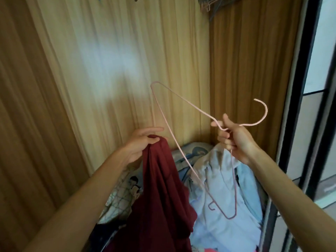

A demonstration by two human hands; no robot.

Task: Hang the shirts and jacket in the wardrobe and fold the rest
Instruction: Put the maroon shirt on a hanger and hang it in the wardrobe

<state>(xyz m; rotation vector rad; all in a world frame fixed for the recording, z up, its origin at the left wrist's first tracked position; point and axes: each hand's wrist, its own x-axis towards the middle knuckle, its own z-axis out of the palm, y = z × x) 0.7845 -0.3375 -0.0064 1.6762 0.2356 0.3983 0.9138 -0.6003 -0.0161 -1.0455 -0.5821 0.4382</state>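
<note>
I face into a wooden wardrobe (pixel 109 60). My left hand (pixel 141 142) pinches the top of a dark red shirt (pixel 163 193), which hangs down in loose folds. My right hand (pixel 234 140) grips a thin pink wire hanger (pixel 183 106) at its neck, just below the hook. The hanger is tilted, its hook pointing right and its frame spreading left and down beside the shirt. Hanger and shirt are apart, except where the wire passes close by the shirt's top.
A pile of clothes lies on the wardrobe floor: a pale blue garment (pixel 227 206), a checked cloth (pixel 121 193) and printed fabric (pixel 192 151). More hangers (pixel 209 6) hang at the top right. A dark sliding door frame (pixel 305 106) stands on the right.
</note>
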